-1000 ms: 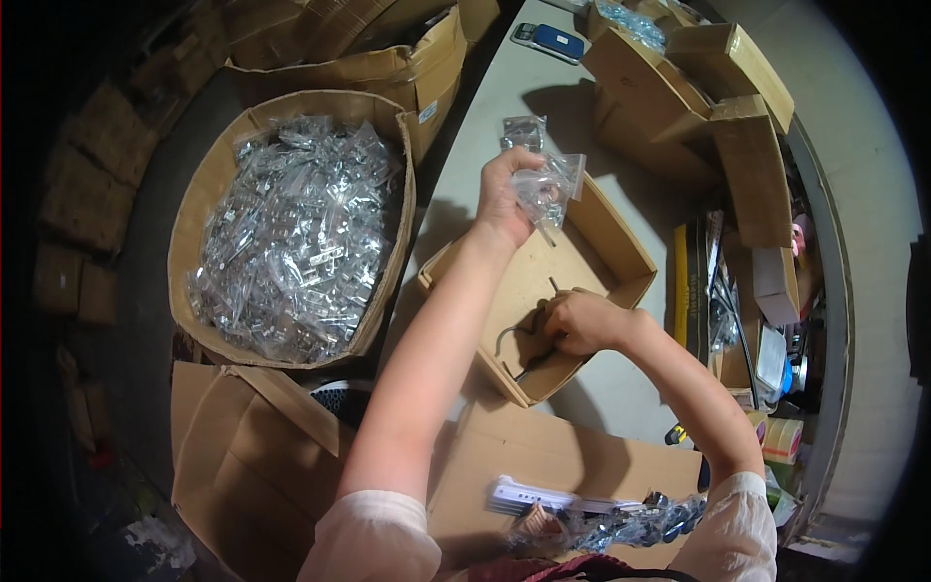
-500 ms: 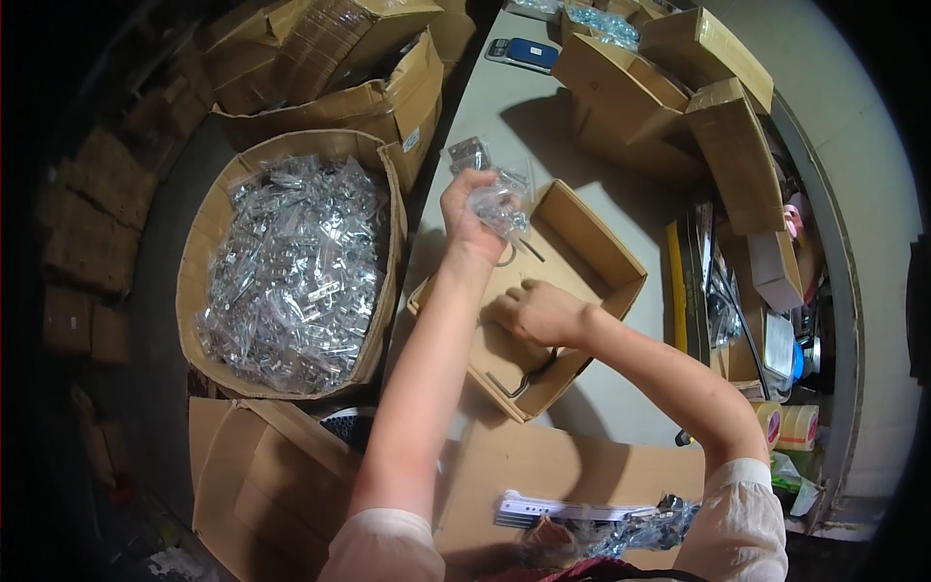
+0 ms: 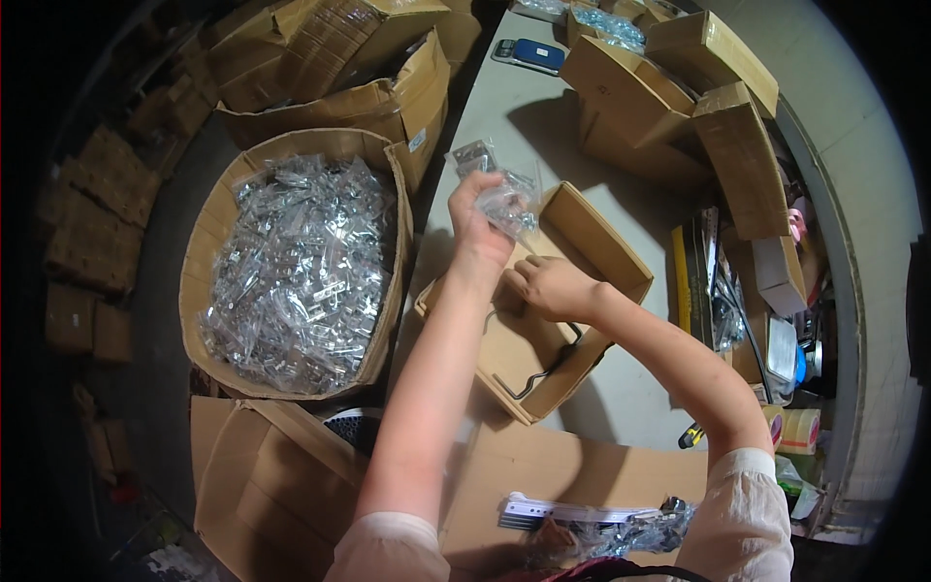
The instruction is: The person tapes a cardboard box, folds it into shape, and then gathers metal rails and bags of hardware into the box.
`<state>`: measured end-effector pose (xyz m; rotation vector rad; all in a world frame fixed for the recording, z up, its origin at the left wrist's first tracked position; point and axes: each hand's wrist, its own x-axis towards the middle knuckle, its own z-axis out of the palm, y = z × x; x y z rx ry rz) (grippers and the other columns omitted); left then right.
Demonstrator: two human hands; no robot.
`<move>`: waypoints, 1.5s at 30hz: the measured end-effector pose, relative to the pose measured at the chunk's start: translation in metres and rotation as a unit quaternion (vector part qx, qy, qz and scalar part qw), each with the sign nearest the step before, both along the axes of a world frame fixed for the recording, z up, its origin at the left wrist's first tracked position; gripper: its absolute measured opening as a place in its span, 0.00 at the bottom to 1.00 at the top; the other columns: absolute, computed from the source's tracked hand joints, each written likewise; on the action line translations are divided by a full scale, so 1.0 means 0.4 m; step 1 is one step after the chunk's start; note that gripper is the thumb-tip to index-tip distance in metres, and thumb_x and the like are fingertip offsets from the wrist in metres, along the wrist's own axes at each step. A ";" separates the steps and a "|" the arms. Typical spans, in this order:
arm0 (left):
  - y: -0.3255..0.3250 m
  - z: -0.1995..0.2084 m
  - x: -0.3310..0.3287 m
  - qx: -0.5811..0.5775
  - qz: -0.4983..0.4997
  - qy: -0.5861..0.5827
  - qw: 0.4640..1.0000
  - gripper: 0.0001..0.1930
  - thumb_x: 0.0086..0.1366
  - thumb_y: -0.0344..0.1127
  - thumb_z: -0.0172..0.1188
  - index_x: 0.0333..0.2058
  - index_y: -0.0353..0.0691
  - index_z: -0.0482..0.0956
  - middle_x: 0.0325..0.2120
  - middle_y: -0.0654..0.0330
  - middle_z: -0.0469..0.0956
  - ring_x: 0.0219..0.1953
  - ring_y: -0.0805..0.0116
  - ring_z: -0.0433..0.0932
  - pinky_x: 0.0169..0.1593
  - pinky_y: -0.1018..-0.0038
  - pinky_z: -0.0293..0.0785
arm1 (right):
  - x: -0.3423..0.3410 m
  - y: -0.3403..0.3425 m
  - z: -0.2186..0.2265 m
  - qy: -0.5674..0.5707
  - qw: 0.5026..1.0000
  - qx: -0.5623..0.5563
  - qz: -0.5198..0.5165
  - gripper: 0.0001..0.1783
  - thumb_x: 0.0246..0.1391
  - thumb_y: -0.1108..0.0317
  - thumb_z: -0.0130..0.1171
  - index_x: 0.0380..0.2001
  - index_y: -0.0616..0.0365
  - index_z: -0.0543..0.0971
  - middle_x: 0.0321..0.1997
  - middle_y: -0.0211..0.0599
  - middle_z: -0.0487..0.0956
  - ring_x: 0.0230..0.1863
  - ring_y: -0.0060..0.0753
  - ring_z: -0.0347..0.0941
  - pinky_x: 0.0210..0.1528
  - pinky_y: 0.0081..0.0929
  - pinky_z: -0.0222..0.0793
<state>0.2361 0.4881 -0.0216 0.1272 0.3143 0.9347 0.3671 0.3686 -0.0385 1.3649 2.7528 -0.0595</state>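
Observation:
My left hand (image 3: 475, 209) is closed around clear plastic bags of metal hardware (image 3: 511, 199), held above the far left part of a shallow cardboard box (image 3: 606, 233). My right hand (image 3: 551, 287) is over the middle of that box, just right of my left wrist. Its fingers are curled together, and whatever they pinch is hidden. In the near part of the box lies a bent dark metal rod (image 3: 555, 367). To the left stands a large carton (image 3: 194, 281) full of bagged metal fittings (image 3: 296, 272).
Open cartons (image 3: 621, 92) stand at the far right of the grey table (image 3: 465, 116). A blue-topped device (image 3: 539, 54) lies at the back. Tape rolls (image 3: 800, 432) and a yellow-black cutter (image 3: 690, 436) are at the right. A cardboard sheet (image 3: 582, 466) with bagged parts is nearest me.
My right hand has lifted slightly and shifted right and away from me, uncovering more of the bent rod. My left hand keeps its hold on the bags. The whole view has shifted a little.

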 end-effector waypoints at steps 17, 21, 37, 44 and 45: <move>-0.021 0.016 0.011 0.030 0.023 0.080 0.996 0.10 0.52 0.34 0.65 0.34 0.44 0.76 0.29 0.61 0.77 0.31 0.64 0.77 0.36 0.68 0.76 | -0.006 -0.015 0.004 -0.059 0.984 0.120 0.120 0.08 0.53 0.67 0.55 0.35 0.59 0.73 0.34 0.36 0.74 0.37 0.37 0.76 0.34 0.33 0.76; -0.018 0.018 0.013 0.016 0.014 0.065 0.998 0.11 0.52 0.34 0.66 0.34 0.43 0.77 0.29 0.60 0.77 0.32 0.63 0.77 0.37 0.67 0.76 | -0.025 -0.037 -0.001 -0.030 0.991 0.082 0.104 0.10 0.53 0.65 0.55 0.36 0.59 0.73 0.38 0.39 0.74 0.41 0.38 0.76 0.36 0.34 0.77; -0.002 0.004 0.002 -0.016 0.012 0.061 0.998 0.11 0.51 0.35 0.66 0.32 0.42 0.76 0.29 0.57 0.78 0.30 0.59 0.78 0.34 0.65 0.78 | -0.027 -0.016 0.071 0.122 0.991 -0.060 -0.018 0.12 0.53 0.66 0.61 0.40 0.57 0.79 0.40 0.42 0.76 0.46 0.48 0.76 0.47 0.45 0.74; 0.006 0.000 0.010 -0.020 0.009 0.054 0.998 0.11 0.51 0.36 0.66 0.32 0.42 0.77 0.27 0.57 0.78 0.29 0.58 0.78 0.34 0.64 0.79 | 0.031 0.020 0.070 -0.035 0.997 -0.032 0.066 0.11 0.47 0.73 0.57 0.37 0.58 0.79 0.35 0.39 0.76 0.40 0.46 0.78 0.43 0.42 0.76; 0.005 0.004 0.007 -0.036 -0.005 0.051 0.998 0.10 0.52 0.36 0.65 0.32 0.42 0.77 0.27 0.57 0.78 0.29 0.58 0.78 0.34 0.64 0.79 | 0.032 0.019 0.055 -0.037 0.997 -0.031 0.067 0.11 0.47 0.73 0.57 0.37 0.58 0.79 0.35 0.39 0.76 0.40 0.46 0.78 0.43 0.42 0.76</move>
